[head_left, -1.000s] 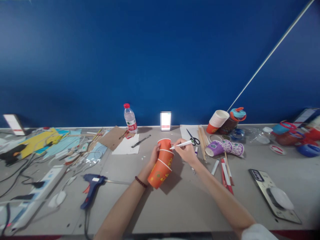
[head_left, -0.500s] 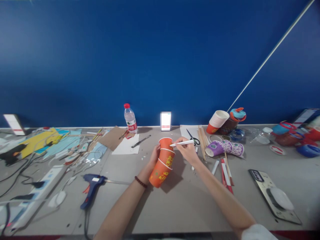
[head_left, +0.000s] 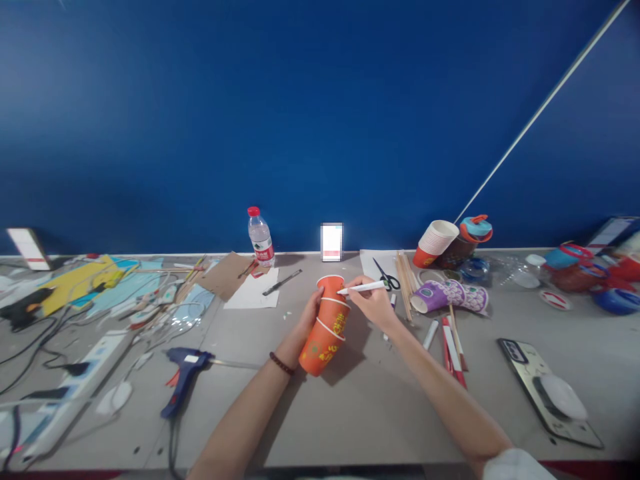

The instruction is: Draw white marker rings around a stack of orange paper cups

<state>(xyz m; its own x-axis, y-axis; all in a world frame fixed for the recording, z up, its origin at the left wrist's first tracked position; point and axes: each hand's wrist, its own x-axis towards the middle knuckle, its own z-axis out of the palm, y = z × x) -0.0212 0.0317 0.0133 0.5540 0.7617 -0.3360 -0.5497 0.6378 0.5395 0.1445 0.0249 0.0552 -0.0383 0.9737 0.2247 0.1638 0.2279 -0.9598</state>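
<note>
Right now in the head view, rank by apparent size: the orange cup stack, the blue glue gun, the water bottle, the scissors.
1. orange cup stack
2. blue glue gun, close to the stack and nearer the camera, so unsure
3. water bottle
4. scissors

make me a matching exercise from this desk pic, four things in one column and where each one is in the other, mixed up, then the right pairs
Things:
1. white pen
2. stack of orange paper cups
3. water bottle
4. blue glue gun

Places:
A. standing at the back of the table by the blue wall
B. lying on the table left of the person's left forearm
C. in the right hand, tip at the top cup
D. held tilted in the left hand

Pairs: 1-C, 2-D, 3-A, 4-B
</note>
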